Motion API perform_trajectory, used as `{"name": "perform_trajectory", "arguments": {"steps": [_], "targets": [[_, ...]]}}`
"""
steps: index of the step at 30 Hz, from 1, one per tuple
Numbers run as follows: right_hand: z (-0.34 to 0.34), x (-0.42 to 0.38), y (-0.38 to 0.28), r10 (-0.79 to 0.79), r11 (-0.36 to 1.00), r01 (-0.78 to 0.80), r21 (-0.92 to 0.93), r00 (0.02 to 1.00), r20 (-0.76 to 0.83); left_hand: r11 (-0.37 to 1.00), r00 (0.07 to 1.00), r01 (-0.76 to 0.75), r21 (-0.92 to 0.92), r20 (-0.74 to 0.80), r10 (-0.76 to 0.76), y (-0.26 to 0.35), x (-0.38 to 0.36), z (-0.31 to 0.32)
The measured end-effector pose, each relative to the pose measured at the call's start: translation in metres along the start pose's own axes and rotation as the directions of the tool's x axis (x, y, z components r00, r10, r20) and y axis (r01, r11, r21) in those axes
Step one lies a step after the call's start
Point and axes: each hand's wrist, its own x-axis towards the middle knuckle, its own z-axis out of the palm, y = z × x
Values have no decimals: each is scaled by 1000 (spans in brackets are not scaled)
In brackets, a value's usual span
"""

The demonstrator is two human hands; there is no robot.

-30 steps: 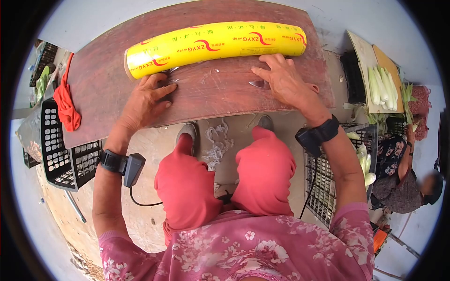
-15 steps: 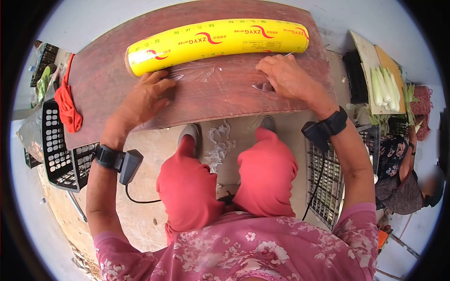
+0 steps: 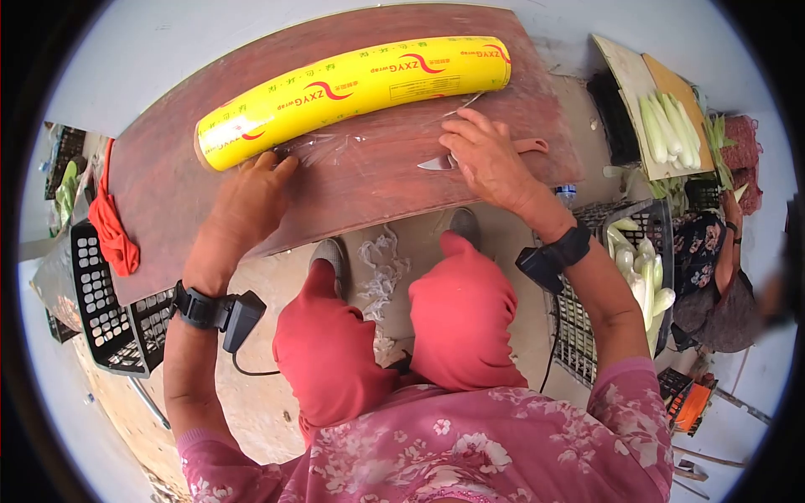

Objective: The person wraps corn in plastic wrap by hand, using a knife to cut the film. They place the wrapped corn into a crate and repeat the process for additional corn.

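A yellow roll of cling film [image 3: 352, 96] lies across the dark red table [image 3: 360, 189]. Clear loose film [image 3: 340, 145] shows along its near side, between my hands. My left hand [image 3: 251, 197] has its fingers bent at the film below the left end of the roll. Near the right end, my right hand [image 3: 488, 163] is closed on the film's edge. A small knife [image 3: 434, 163] rests flat on the wood beneath my right hand, its blade pointing left and its brownish handle showing on the right.
A red cloth [image 3: 113, 230] hangs over the table's left edge, above a black crate [image 3: 99, 285]. On the right are a crate with pale vegetables [image 3: 644, 277], a board with white-green stalks [image 3: 669, 130] and another person [image 3: 713, 285]. White strips [image 3: 381, 268] lie on the floor.
The view has shifted, so the roll appears farther left. My left hand's fingers have drawn together against the roll's near side. More of the knife, including its handle, now shows beside my right hand.
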Motion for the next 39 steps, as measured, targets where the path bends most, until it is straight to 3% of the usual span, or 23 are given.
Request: {"name": "perform_trajectory", "arguments": {"steps": [3,5,6,9,12,15,21,27,30,32,36,39], "targets": [[4,-4,10,276,943,-253,216,958,-82,998,997,-15,-56,72,19,21,9,-13],[10,-1,21,575,716,-468,518,816,-58,994,985,-6,-108,173,24,39,20,-27],[12,3,25,698,549,-529,647,716,-7,985,986,-91,-147,127,110,43,27,-27],[-1,26,23,843,87,-527,846,491,220,921,949,-308,-239,-12,315,51,51,-19],[-2,40,27,794,44,-573,818,517,320,862,910,-413,-293,-100,402,70,76,-15],[1,50,27,824,69,-676,734,453,340,832,888,-457,-316,-105,448,91,99,-9],[5,51,35,870,48,-666,744,394,297,823,873,-487,-292,-124,472,118,133,8],[0,37,48,831,155,-712,685,469,299,849,934,-353,-394,-94,345,132,150,12],[-3,35,52,805,271,-806,526,489,335,860,932,-353,-370,-57,358,133,155,13],[-8,33,50,781,361,-800,478,540,313,871,925,-352,-343,10,379,135,157,10],[-24,28,52,693,610,-743,276,669,270,875,929,-360,-323,-37,368,136,157,16],[-29,21,43,764,625,-756,197,643,44,876,928,-355,-327,-10,372,138,156,15]]}}
